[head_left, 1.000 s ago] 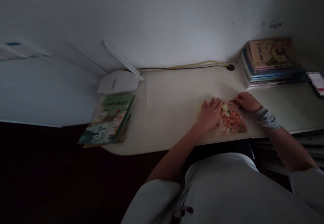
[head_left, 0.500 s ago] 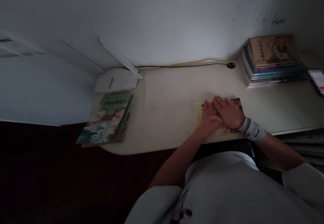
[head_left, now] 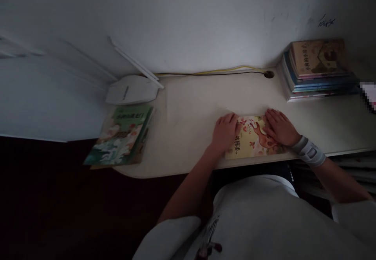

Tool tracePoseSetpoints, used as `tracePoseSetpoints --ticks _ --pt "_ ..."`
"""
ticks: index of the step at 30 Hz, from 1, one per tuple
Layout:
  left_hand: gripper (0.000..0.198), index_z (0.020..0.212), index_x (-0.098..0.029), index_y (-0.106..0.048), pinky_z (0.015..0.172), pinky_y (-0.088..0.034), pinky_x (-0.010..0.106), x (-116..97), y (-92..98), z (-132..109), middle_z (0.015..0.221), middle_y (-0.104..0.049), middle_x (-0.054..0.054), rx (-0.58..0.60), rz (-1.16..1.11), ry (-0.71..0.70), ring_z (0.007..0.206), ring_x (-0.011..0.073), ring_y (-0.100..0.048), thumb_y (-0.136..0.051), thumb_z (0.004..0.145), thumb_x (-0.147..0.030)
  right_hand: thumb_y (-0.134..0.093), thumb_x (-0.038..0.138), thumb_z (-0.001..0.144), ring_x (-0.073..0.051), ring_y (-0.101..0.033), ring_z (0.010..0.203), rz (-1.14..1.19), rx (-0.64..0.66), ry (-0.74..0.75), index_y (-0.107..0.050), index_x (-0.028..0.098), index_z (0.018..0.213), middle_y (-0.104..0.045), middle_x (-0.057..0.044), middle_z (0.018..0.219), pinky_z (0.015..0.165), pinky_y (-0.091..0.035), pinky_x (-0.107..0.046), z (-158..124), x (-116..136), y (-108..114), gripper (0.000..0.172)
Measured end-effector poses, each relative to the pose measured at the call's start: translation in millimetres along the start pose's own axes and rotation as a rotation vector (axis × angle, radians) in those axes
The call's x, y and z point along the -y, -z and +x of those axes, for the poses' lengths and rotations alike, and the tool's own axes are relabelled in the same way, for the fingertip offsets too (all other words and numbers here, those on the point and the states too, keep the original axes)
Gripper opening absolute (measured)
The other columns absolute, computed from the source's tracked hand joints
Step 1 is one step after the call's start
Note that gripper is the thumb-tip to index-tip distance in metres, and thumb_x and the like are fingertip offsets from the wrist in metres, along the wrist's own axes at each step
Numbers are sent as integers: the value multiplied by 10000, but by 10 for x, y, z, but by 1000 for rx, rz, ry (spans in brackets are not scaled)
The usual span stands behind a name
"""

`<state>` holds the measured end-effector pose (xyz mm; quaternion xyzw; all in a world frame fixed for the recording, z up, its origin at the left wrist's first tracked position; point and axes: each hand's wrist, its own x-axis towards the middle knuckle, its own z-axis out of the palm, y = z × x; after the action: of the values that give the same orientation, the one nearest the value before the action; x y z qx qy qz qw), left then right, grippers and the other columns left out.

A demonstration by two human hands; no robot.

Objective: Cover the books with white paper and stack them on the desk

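A yellow picture book point(head_left: 249, 138) with an orange animal on its cover lies flat near the front edge of the white desk point(head_left: 188, 134). My left hand point(head_left: 225, 131) rests at the book's left edge, fingers bent over its upper left corner. On the right side of the cover lies my right hand point(head_left: 280, 127), its fingers stretched out flat toward the upper right corner. A grey band wraps my right wrist. Neither hand lifts the book.
A stack of books point(head_left: 319, 70) stands at the back right, beside a cable hole point(head_left: 268, 74). At the left, a white router point(head_left: 133, 89) with antennas sits behind green picture books point(head_left: 119, 134), which overhang the desk's edge. Thin cables point(head_left: 205, 72) run along the wall.
My hands have moved apart from the middle of the book, the left one to its left edge and the right one to its right side. More of the cover now shows.
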<state>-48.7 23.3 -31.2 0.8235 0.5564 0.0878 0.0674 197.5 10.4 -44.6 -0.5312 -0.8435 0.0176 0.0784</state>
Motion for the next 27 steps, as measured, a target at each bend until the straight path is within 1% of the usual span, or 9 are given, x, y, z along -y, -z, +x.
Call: tracePoseSetpoints --ticks 2,4,8,12,16,20,22,24,27 --pt "330 1132 -166 -608 954 -390 417 75 53 41 1171 -614 131 -22 9 29 1107 267 -541 -415 931 -343 -303 482 940 -291 -364 1341 -2 -14 -7 -435 39 1368 -431 -191 1435 1093 -274 -459 7 16 -15 630" --pt "269 1007 -176 -653 897 -409 405 108 101 112 1041 -647 113 -31 -8 54 1022 259 -572 -456 915 -334 -321 474 935 -293 -387 1324 -1 -31 -4 -452 44 1355 -448 -191 1421 1084 -289 -457 14 25 -23 615" --pt "221 872 -190 -681 793 -429 328 126 167 249 925 -659 75 12 -110 92 884 200 -602 -480 901 -279 -334 464 933 -291 -409 1306 -5 -49 17 -464 41 1343 -470 -201 1399 1075 -305 -457 17 18 -17 603" --pt "237 872 -184 -685 718 -428 306 113 205 281 934 -652 96 64 -62 133 866 206 -594 -465 901 -270 -344 457 932 -294 -406 1305 -25 -39 22 -462 39 1342 -472 -196 1400 1070 -311 -455 18 12 -14 598" --pt "292 942 -163 -674 727 -433 330 59 242 289 945 -646 132 106 33 133 909 240 -587 -415 920 -296 -347 458 932 -294 -415 1296 -45 -32 16 -461 41 1345 -476 -190 1399 1075 -302 -451 19 24 -13 598" --pt "350 903 -136 -679 751 -432 360 48 243 342 926 -646 159 129 85 120 926 269 -585 -385 929 -325 -333 458 937 -296 -416 1294 -52 -37 16 -469 31 1338 -476 -191 1397 1072 -306 -452 15 40 2 601" --pt "361 867 -135 -677 748 -430 357 86 227 380 918 -648 161 135 51 119 912 266 -588 -384 927 -338 -327 455 940 -296 -414 1296 -53 -41 16 -467 26 1339 -473 -194 1399 1073 -304 -453 14 44 6 603" --pt "357 819 -143 -666 737 -426 343 149 211 418 880 -653 145 153 -31 129 863 244 -593 -399 920 -357 -325 454 941 -296 -414 1296 -51 -43 18 -461 24 1344 -469 -196 1403 1073 -303 -454 13 46 7 606" --pt "291 746 -160 -634 702 -419 307 266 203 441 788 -651 92 178 -246 156 758 192 -587 -461 878 -353 -331 454 939 -295 -409 1299 -40 -45 13 -462 24 1342 -467 -195 1405 1074 -301 -453 11 48 2 604"
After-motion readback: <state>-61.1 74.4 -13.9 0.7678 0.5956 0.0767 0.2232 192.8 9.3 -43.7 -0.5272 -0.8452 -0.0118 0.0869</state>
